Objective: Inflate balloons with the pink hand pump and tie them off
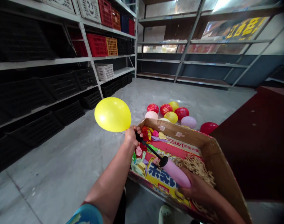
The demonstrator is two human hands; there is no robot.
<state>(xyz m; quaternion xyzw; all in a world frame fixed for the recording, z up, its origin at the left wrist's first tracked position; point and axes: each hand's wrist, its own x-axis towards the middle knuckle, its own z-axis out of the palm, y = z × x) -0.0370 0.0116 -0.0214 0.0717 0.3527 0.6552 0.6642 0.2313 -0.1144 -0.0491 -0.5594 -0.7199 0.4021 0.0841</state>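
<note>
My left hand [132, 135] is closed around the black nozzle end of a hand pump and the neck of an inflated yellow balloon [112, 114], which sticks out to the left over the floor. My right hand [197, 189] grips the pink barrel of the pump [175, 172]; its black rod runs up to my left hand. Both hands are above an open cardboard box [216, 155] holding loose uninflated balloons [147, 135] in mixed colours and a heap of tan rubber bands [195, 166].
Several inflated red, yellow and pink balloons [171, 113] lie on the grey concrete floor beyond the box. Metal shelving with black, red, orange and white crates [97, 45] lines the left wall. More racks stand at the back. A dark red surface [260, 140] is at right.
</note>
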